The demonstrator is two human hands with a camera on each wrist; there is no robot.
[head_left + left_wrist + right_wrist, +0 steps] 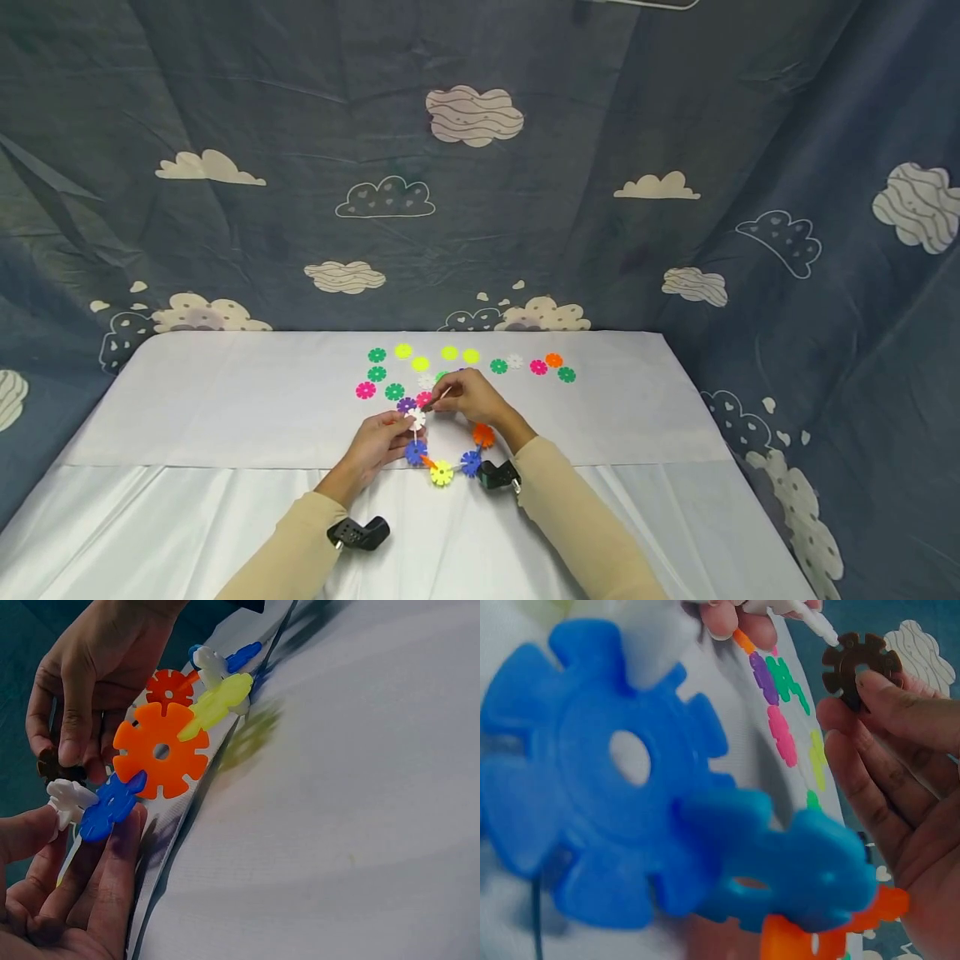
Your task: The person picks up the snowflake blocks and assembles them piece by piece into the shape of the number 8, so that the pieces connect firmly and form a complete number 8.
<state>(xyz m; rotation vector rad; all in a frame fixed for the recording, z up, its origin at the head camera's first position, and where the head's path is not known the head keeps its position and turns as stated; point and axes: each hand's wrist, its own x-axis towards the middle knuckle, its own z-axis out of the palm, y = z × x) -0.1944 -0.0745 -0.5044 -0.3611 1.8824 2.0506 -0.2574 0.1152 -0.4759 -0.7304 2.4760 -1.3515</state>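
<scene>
The left hand pinches a white, round, notched plastic disc at one end of a curved chain of interlocked plastic discs. The right hand, just beyond and to the right of the left, pinches a dark brown, round, notched plastic disc between thumb and fingers, close by the white one; whether the two touch I cannot tell.

From the left hand the chain bends toward the body: a blue, flower-like plastic disc by the left fingers, a yellow notched plastic disc on the near side of both hands, and a bright orange notched plastic disc just on the near side of the right hand.

Beyond the hands, loose discs lie on the white-covered worktop: a purple notched disc just past the left hand, a pink notched disc farther left, and a green notched disc well right of the right hand.
</scene>
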